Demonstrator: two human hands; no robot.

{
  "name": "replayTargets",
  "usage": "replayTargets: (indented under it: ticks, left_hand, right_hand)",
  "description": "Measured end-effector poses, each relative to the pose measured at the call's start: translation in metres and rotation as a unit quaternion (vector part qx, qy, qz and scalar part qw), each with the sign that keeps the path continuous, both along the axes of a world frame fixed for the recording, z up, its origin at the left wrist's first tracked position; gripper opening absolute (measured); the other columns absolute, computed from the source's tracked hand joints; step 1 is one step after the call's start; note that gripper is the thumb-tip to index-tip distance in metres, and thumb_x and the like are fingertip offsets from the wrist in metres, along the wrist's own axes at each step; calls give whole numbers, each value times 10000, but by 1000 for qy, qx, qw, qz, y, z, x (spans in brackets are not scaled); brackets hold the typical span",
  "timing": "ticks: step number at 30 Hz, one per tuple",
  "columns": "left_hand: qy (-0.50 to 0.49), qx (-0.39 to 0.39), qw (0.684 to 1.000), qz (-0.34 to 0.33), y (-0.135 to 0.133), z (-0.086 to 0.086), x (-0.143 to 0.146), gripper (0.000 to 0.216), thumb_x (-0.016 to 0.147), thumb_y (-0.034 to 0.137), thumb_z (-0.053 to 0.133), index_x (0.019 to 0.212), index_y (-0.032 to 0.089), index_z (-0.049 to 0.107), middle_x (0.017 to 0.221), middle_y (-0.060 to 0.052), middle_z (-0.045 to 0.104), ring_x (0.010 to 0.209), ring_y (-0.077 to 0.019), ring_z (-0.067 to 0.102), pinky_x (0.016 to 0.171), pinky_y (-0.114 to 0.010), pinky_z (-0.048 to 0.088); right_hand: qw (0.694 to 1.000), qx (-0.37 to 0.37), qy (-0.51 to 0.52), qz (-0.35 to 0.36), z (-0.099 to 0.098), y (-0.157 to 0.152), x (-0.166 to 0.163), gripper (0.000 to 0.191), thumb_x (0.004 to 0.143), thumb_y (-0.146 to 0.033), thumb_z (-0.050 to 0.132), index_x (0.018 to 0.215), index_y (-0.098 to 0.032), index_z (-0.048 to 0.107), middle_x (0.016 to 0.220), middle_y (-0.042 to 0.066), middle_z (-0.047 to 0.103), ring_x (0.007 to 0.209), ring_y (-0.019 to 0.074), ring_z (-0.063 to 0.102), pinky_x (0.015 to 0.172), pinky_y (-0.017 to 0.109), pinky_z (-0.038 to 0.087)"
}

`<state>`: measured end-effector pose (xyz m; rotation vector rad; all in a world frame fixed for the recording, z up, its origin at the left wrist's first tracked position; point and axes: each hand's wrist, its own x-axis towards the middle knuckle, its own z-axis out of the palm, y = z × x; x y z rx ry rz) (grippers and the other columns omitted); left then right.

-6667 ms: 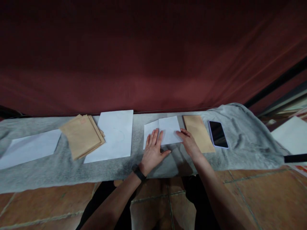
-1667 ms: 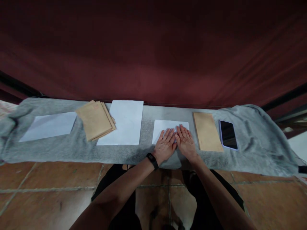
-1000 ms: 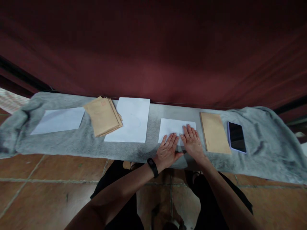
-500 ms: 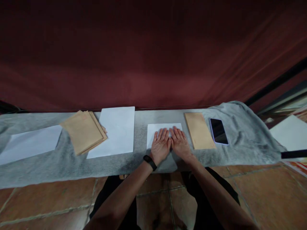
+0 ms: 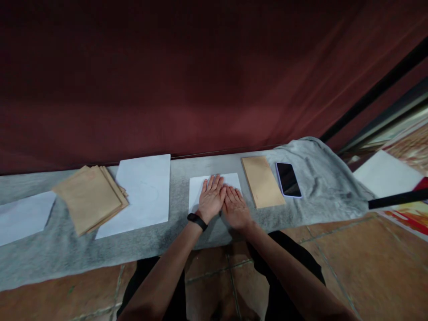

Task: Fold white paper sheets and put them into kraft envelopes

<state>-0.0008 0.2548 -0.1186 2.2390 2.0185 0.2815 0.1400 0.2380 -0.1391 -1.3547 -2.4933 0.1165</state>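
Both my hands lie flat on a small white sheet of paper (image 5: pixel 195 189) in front of me, which looks folded, though the hands hide much of it. My left hand (image 5: pixel 211 198) rests with fingers stretched out, a black band on its wrist. Close beside it, my right hand (image 5: pixel 235 207) presses down with straight fingers, its tips by the left thumb. Right of the paper lies a brown envelope (image 5: pixel 263 182). Left of it are a larger white sheet (image 5: pixel 147 191) and a pile of brown envelopes (image 5: pixel 92 198) overlapping that sheet's edge.
A grey cloth (image 5: pixel 180 232) covers the narrow surface. A phone (image 5: pixel 288 179) in a light purple case lies at the right, and another white paper (image 5: pixel 25 216) at the far left. A dark red curtain-like backdrop (image 5: pixel 200 125) rises behind. A black bar (image 5: pixel 397 198) crosses the right edge.
The view has turned to the right, so everything sits further left. My right hand has drawn slightly back toward me on the paper; the left stays flat.
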Motion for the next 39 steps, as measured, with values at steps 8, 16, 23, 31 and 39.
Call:
replayTargets:
  ticks: [8, 16, 23, 31, 39]
  left_hand:
    - [-31, -28, 999, -18, 7, -1, -8, 566, 1091, 391, 189, 1582, 201, 395, 1671, -67, 340, 1583, -250, 202, 1290, -515, 179]
    - [-83, -68, 974, -198, 3, 6, 0, 581, 1101, 429, 140, 1568, 222, 417, 1656, -32, 373, 1569, -150, 233, 1298, -402, 162]
    - [-38, -105, 960, -256, 24, -3, 4, 604, 1095, 479, 163, 1617, 211, 305, 1699, -35, 260, 1584, -144, 174, 1295, -377, 122]
    - [-1, -52, 967, -249, 66, -5, 7, 595, 1081, 460, 240, 1616, 209, 304, 1692, -41, 288, 1585, -167, 177, 1295, -393, 130]
    - [-18, -52, 982, -180, 30, 7, -6, 539, 1083, 418, 256, 1569, 244, 412, 1661, -41, 365, 1557, -156, 274, 1273, -388, 235]
  right_hand:
    - [991, -25, 57, 122, 8, -30, 9, 421, 1032, -357, 512, 1374, -139, 624, 1451, 128, 623, 1427, 286, 486, 1243, 496, 314]
    - [985, -25, 93, 145, 0, -38, 2, 406, 995, -369, 595, 1300, -112, 669, 1340, 154, 695, 1329, 270, 583, 1213, 460, 353]
    - [982, -35, 89, 162, 7, -36, 5, 446, 992, -373, 603, 1333, -86, 627, 1378, 181, 659, 1361, 279, 542, 1187, 446, 375]
    - [985, -41, 66, 156, 11, -35, 4, 566, 1028, -406, 526, 1482, -71, 487, 1522, 178, 543, 1432, 275, 478, 1247, 442, 306]
    - [985, -30, 74, 153, 6, -36, 6, 517, 1016, -389, 551, 1444, -99, 543, 1460, 168, 607, 1411, 252, 507, 1239, 449, 327]
